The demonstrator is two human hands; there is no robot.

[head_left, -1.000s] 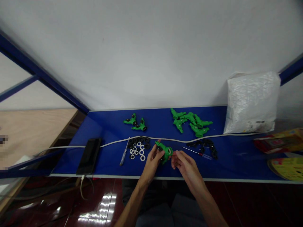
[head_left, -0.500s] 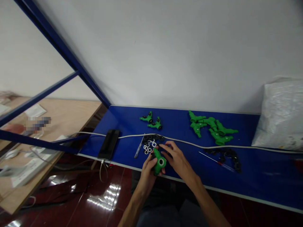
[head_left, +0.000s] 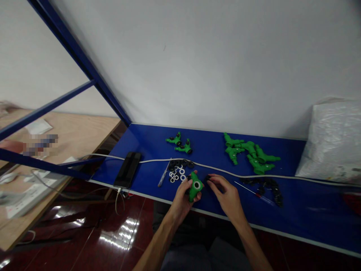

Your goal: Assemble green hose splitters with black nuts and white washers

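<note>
My left hand (head_left: 182,199) is wrapped round a green Y-shaped hose connector (head_left: 193,194), whose round opening faces up and shows a pale ring with a dark centre. To its right, my right hand (head_left: 226,192) pinches a small black part (head_left: 208,178) between thumb and fingertips, apart from the connector. Just beyond my left hand lie several white ring washers (head_left: 176,177) and a cluster of black rings (head_left: 184,163). A screwdriver (head_left: 163,177) with a clear handle is beside the washers. Right of my right hand are a second screwdriver (head_left: 258,195) and loose black parts (head_left: 270,186).
Two green connectors with black fittings (head_left: 184,147) lie at the back of the blue table (head_left: 310,222); several plain green ones (head_left: 258,154) are piled farther right. A white cable (head_left: 217,167) crosses the table. A phone (head_left: 128,170) lies left, a plastic bag (head_left: 332,141) right. Another person's hand (head_left: 12,146) shows far left.
My right hand has drawn away to the right from the connector, with the small black part now visible in its fingertips. The connector has shifted slightly right in view, still in my left hand.
</note>
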